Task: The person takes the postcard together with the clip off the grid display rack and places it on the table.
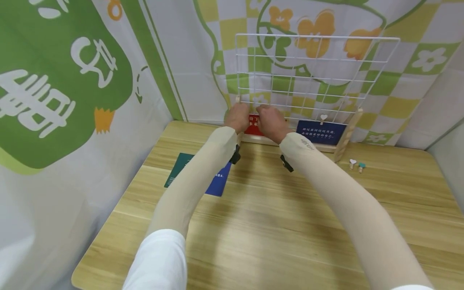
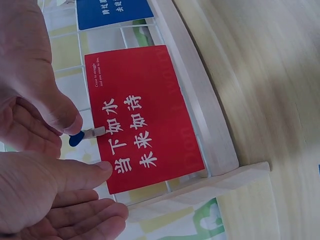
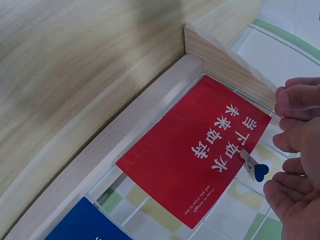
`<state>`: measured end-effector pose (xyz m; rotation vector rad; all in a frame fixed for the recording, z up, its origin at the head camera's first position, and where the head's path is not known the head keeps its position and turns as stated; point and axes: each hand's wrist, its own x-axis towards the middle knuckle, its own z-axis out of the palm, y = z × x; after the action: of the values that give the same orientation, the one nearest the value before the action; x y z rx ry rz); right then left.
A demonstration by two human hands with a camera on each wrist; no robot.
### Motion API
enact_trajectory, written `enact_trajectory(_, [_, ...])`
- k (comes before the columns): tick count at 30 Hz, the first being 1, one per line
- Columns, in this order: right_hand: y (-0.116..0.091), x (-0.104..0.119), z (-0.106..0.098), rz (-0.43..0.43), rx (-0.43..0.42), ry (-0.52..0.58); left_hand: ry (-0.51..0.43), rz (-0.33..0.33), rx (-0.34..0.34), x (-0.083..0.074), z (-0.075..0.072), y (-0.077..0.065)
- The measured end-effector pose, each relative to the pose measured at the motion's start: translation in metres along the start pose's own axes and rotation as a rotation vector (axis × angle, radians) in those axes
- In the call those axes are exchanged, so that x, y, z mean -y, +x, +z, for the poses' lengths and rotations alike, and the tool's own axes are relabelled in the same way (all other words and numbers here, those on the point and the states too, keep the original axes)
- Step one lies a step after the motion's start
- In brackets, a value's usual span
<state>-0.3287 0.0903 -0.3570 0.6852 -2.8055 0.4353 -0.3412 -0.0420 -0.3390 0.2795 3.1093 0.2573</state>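
Observation:
A red card [image 2: 145, 120] with white lettering hangs on the white wire grid [image 1: 308, 76], held by a small wooden clothespin [image 3: 249, 162] with a blue heart. My left hand [image 1: 237, 117] is at the card's left end; in the left wrist view its thumb overlaps the card's edge, its fingers loosely bent. Beside the clothespin is my right hand [image 1: 272, 123], thumb tip close to the blue heart and fingers loosely curled with nothing gripped. Whether the thumb touches the heart I cannot tell. In the head view both hands partly cover the red card.
A dark blue card [image 1: 320, 132] hangs to the right under a white-heart clothespin [image 1: 324, 117]. On the wooden table [image 1: 272, 225] lie a green card [image 1: 179, 169], a blue card [image 1: 217, 183] and two small clothespins [image 1: 352, 163]. The grid's wooden stand [image 1: 346, 137] is against a patterned cloth.

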Motion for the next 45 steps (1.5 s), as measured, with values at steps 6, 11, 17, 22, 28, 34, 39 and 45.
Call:
enact_trajectory(6, [0.002,0.004,0.005,0.031,0.048,-0.047,-0.003,0.004,-0.029,-0.004,0.006,0.002])
enact_trajectory(11, [0.004,0.005,0.009,0.045,0.072,-0.073,0.046,0.023,-0.038,-0.007,0.012,0.005])
enact_trajectory(17, [0.011,0.005,0.012,0.05,0.09,-0.112,0.046,0.035,-0.052,-0.007,0.013,0.008])
enact_trajectory(22, [0.016,0.007,0.013,0.059,0.116,-0.138,0.043,0.046,-0.082,-0.005,0.016,0.011])
enact_trajectory(28, [0.02,0.007,0.013,0.088,0.116,-0.144,0.053,0.057,-0.122,-0.003,0.02,0.015])
enact_trajectory(34, [0.025,0.008,0.013,0.083,0.082,-0.168,0.023,0.046,-0.152,-0.001,0.021,0.017])
enact_trajectory(39, [0.031,0.007,0.015,0.082,0.073,-0.191,0.023,0.033,-0.162,0.0,0.021,0.017])
enact_trajectory(45, [0.033,0.006,0.016,0.096,0.051,-0.201,0.032,0.024,-0.193,0.0,0.027,0.018])
